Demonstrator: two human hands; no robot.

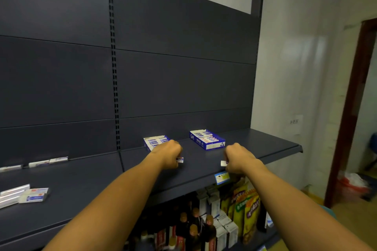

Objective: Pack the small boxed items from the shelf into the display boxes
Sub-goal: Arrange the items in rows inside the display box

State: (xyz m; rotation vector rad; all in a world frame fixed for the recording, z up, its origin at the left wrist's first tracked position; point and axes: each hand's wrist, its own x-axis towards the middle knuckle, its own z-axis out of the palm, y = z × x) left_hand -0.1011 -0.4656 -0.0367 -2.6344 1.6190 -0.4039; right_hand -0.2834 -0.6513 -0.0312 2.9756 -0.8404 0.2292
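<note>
1. Both arms reached out over the dark shelf [204, 166], hands knuckles-up, just above its top.
2. Left hand [170, 154] was curled round a small box [180, 159]; only the box's white-and-blue end showed past the fingers, on the hand's right side.
3. Right hand [237, 157] was curled too, pinching a second small box [223, 163]; its white end stuck out to the left of the fingers.
4. The two hands were apart, with bare shelf between them.
5. Left display box [156, 141] lay open on the shelf just behind the left hand, which covered its near corner. Boxed items lay in it in a row.
6. Right display box [207, 139], blue and white, sat further back, beyond the right hand and clear of it. It also had items in it.
7. Loose boxes [33, 194] lay on the shelf's far-left section, near the front edge; a few more [48, 161] stood in a line nearer the back panel.
8. A blue price tag [222, 177] hung on the shelf's front lip below the right wrist.
9. Bottles [193, 228] and yellow snack bags [245, 208] filled the level below.
</note>
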